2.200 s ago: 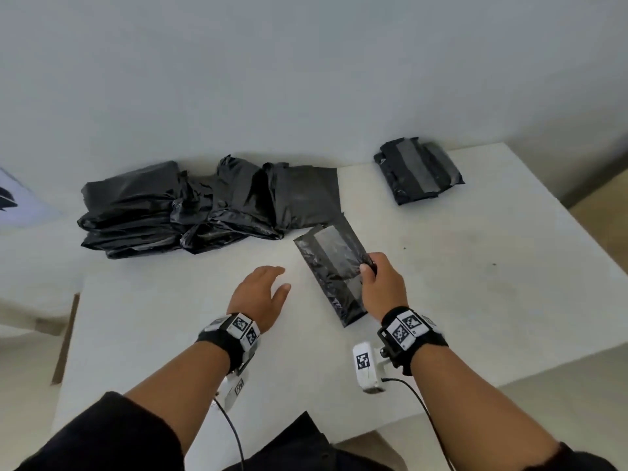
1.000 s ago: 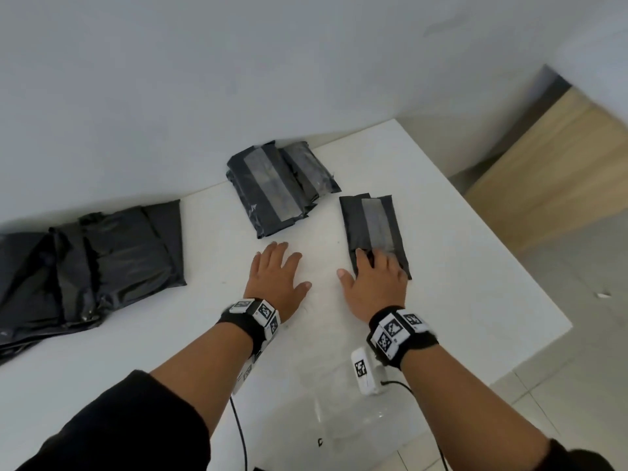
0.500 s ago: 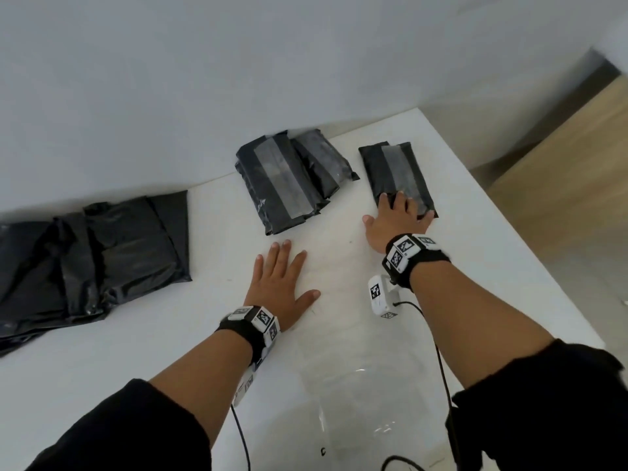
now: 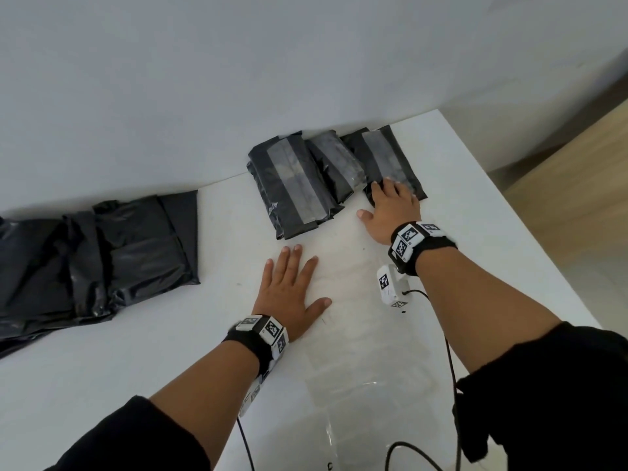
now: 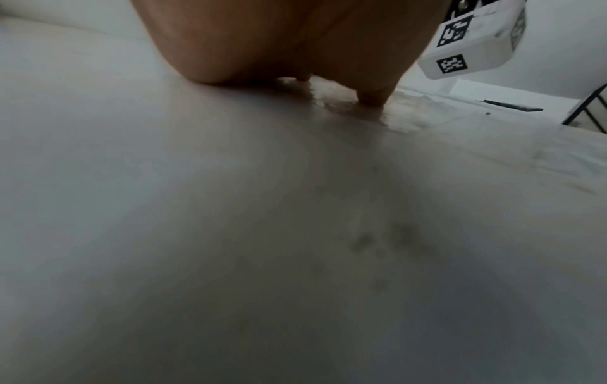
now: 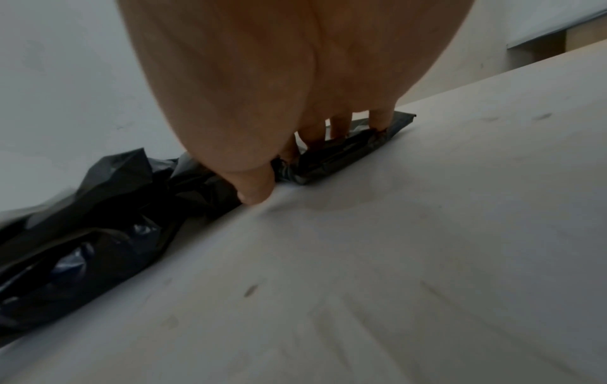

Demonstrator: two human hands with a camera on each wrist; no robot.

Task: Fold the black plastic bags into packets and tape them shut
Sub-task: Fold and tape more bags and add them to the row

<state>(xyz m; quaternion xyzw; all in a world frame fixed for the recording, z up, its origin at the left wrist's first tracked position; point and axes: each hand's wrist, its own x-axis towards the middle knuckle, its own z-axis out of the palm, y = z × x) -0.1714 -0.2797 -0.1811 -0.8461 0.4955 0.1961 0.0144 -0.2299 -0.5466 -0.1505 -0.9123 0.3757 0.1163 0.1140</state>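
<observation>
1. Right hand [image 4: 390, 209]: I read fingers flat, pressing the taped packet [image 4: 387, 161] beside two finished packets [image 4: 306, 185] at the counter's [image 4: 475, 205] far edge;
2. Left hand [image 4: 289, 294]: released, palm flat on the counter; unfolded bags [image 4: 95, 260] lie left.

black sleeves [image 4: 550, 379], marker-tagged wristbands [image 4: 413, 241], cables [image 4: 450, 385]

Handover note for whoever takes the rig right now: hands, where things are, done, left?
Left hand: flat on the table, fingers spread, holding nothing.
Right hand: straight fingers pressing the near end of the newest taped packet, holding nothing.
Done: that packet lies against the taped packets at the far edge by the wall.
Left: pile of unfolded black bags on the left to fold and tape.
</observation>
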